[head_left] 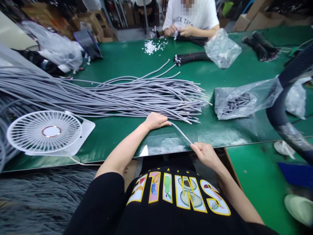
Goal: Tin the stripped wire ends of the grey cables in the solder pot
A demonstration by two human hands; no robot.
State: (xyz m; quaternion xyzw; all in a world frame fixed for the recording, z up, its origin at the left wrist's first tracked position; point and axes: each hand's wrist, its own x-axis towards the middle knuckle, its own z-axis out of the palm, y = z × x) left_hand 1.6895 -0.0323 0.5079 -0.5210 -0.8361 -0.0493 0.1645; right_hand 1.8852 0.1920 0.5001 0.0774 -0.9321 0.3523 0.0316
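Note:
A single grey cable (181, 132) runs in a slight curve between my two hands, over the near edge of the green table. My left hand (156, 121) is closed round it close to the front of a big bundle of grey cables (137, 98). Lower and to the right, my right hand (204, 153) pinches the cable near its end; the tip is hidden by the fingers. The bundle lies across the table, its cut ends fanned out to the right.
A white fan (45, 132) stands at the left. Right of the bundle lies a clear bag of short dark tubes (236, 102). Across the table a person (192, 19) handles small white pieces near black cables (193, 58). A dark flexible duct (281, 107) hangs at the right.

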